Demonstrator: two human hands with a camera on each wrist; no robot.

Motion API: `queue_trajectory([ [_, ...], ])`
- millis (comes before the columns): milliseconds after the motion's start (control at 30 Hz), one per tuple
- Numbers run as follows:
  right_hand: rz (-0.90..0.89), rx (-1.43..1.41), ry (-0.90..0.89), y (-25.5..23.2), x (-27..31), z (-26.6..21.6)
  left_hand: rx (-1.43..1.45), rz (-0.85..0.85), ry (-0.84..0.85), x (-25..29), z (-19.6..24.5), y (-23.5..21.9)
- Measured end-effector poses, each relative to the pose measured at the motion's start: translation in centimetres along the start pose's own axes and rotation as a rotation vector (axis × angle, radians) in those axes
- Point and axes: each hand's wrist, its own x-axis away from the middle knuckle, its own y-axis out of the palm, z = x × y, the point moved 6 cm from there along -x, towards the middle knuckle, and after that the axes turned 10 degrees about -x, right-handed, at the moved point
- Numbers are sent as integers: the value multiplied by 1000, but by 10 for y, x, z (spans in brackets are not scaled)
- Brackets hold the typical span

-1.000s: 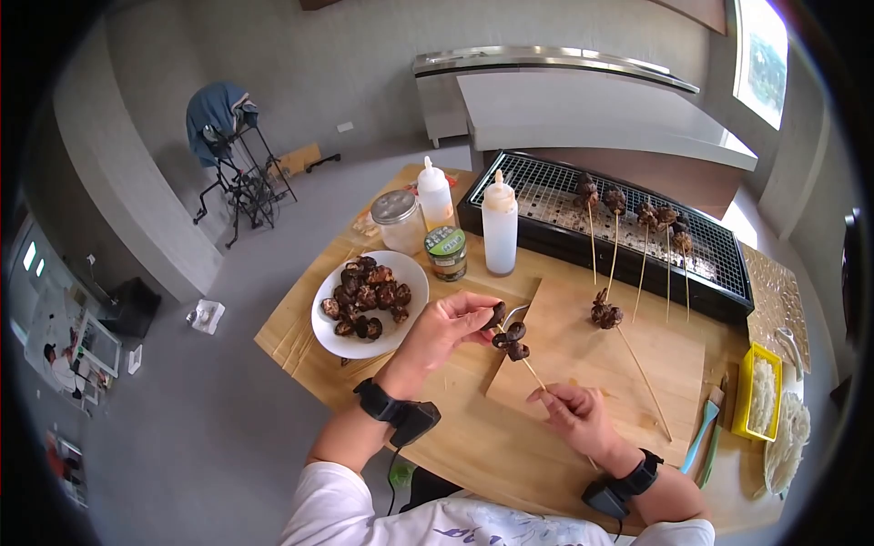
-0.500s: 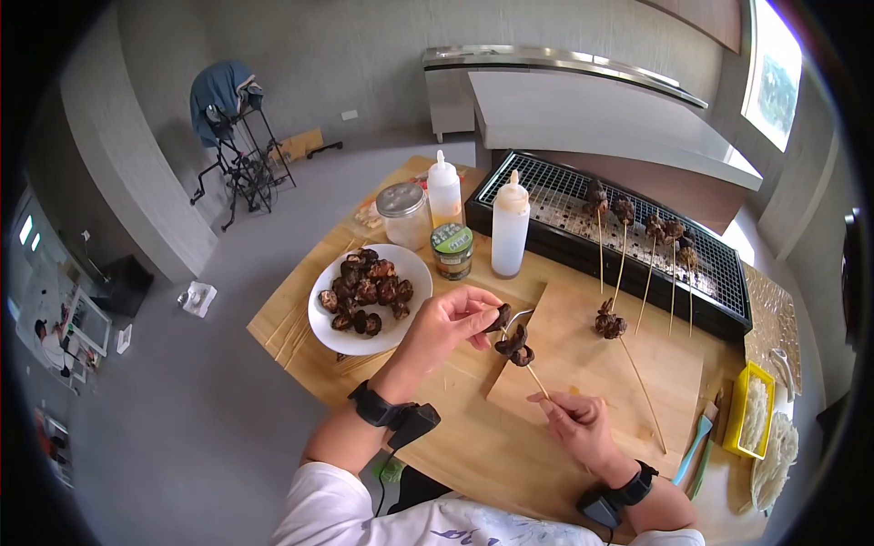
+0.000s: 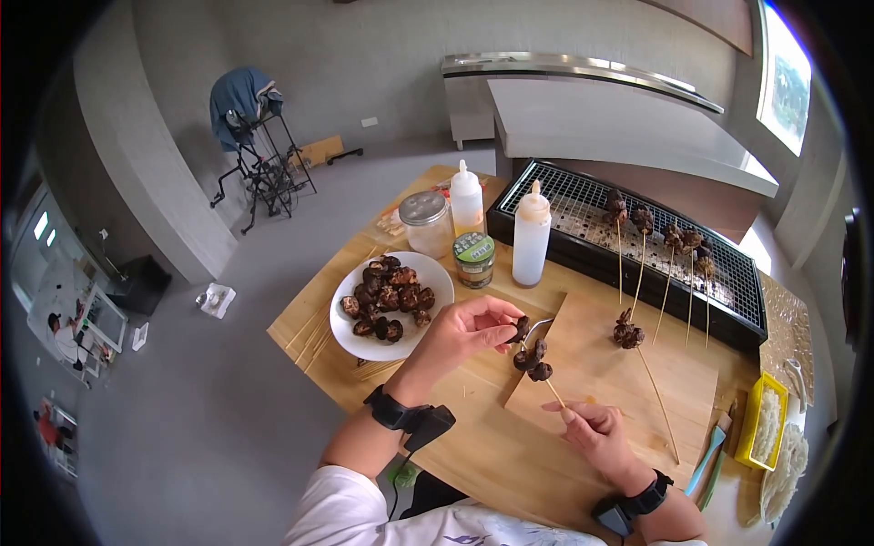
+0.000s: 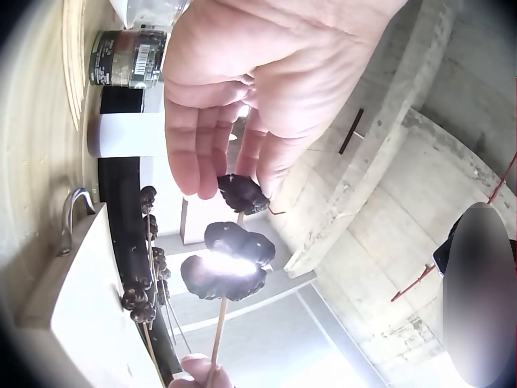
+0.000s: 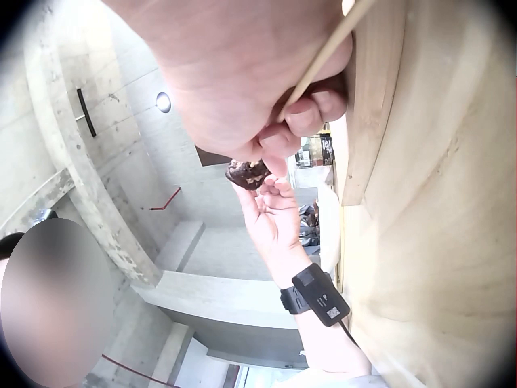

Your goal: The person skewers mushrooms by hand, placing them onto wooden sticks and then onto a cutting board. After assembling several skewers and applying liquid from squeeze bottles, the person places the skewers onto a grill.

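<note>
My left hand [image 3: 462,338] pinches a dark brown mushroom [image 4: 242,194] between fingertips and thumb, at the upper end of a bamboo skewer [image 4: 219,331]. Further down that skewer, a cluster of dark mushroom caps [image 3: 533,359] is threaded, with a short gap below the pinched one. Lower on the same stick, my right hand [image 3: 601,439] grips it between thumb and fingers, over the wooden board [image 3: 583,346]. To the left of my left hand stands a white plate [image 3: 353,344] piled with loose mushrooms [image 3: 387,296].
A finished-looking mushroom skewer [image 3: 628,335] lies on the board; several more rest on the black grill [image 3: 555,205]. Squeeze bottles [image 3: 531,244], a lidded jar [image 3: 425,227] and a small green-lidded tub [image 3: 473,259] stand behind the plate. At right are a blue brush [image 3: 706,460] and yellow tray [image 3: 748,437].
The head view has shifted, so the scene sits further right. Both hands keep their holds, the left on the mushroom and the right on the skewer; the threaded caps have turned slightly.
</note>
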Motion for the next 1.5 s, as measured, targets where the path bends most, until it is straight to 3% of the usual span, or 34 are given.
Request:
queue_trajectory([
  [267, 40, 227, -160, -2, -1, 1, -7, -21, -106, -3, -13, 1],
  [500, 102, 258, -142, -3, 1, 3, 40, 1, -119, -3, -23, 5],
  [1000, -71, 46, -25, -1, -1, 3, 108, -57, 77, -7, -16, 9],
  [1267, -100, -108, 15, -2, -2, 7, 84, -38, 16, -9, -23, 10],
  [1500, -52, -77, 63, -5, -3, -6, 41, 5, -11, -10, -22, 11],
])
